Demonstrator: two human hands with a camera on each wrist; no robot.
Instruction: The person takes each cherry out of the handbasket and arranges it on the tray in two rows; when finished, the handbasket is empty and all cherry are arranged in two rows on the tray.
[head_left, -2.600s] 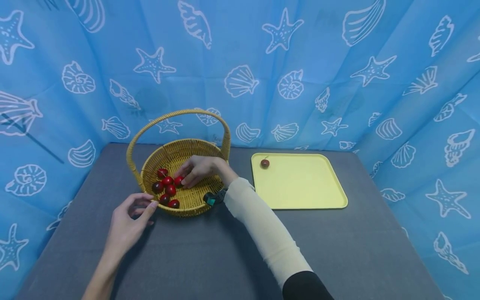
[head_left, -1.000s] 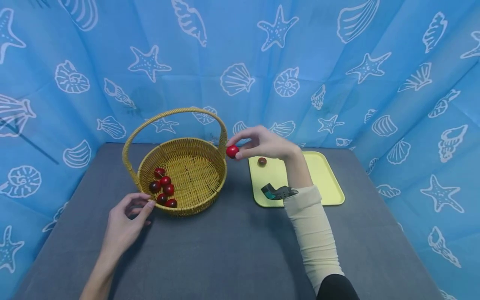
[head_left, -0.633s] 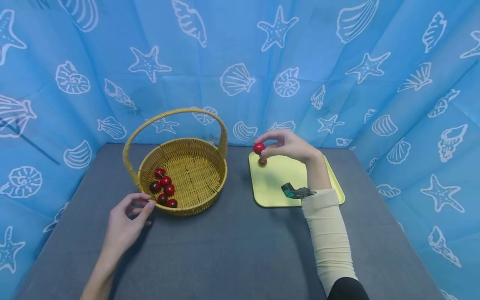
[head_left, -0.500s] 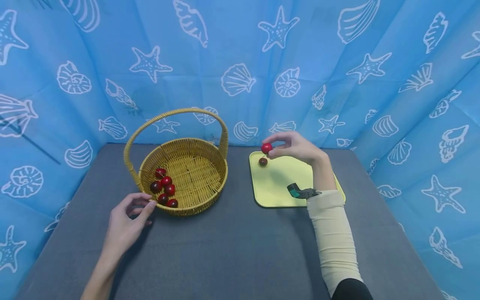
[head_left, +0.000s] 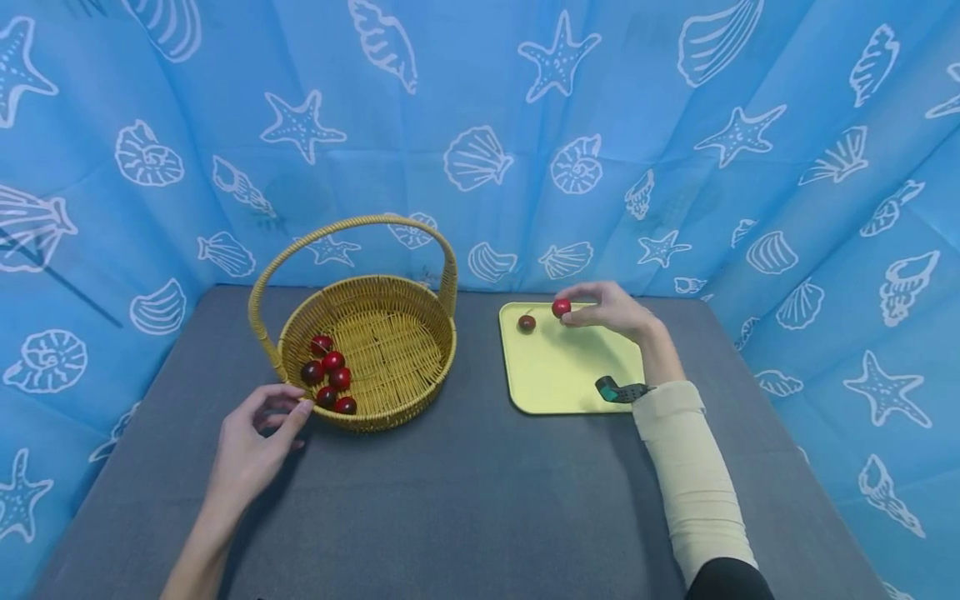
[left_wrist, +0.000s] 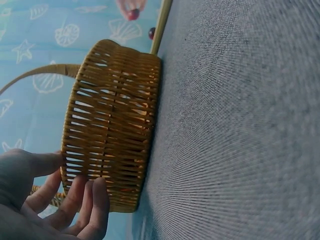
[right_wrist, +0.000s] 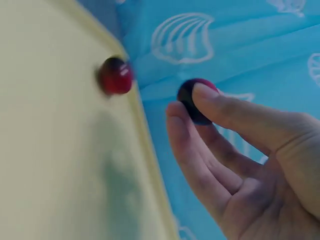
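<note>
Nearest, our left hand point(head_left: 257, 440) pinches the wicker basket point(head_left: 390, 342) by its rim — a handle point(head_left: 375, 220) arches over several dark-red cherries point(head_left: 333, 361). Farther off, the yellow tray point(head_left: 555, 375) bears a stemmed cherry point(head_left: 527, 323); near it, above the tray, our right hand point(head_left: 611, 312) pinches a red cherry point(head_left: 561, 308).

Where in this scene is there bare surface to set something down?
Free: the gray cloth before the basket and yellow tray, from left grip to right sleeve; the basket's right half; the tray's near left part. Crowded: the basket's left side, where six red fruits bunch, and the tray's far edge, with a resting fruit and a pinched fruit in the right grip.
</note>
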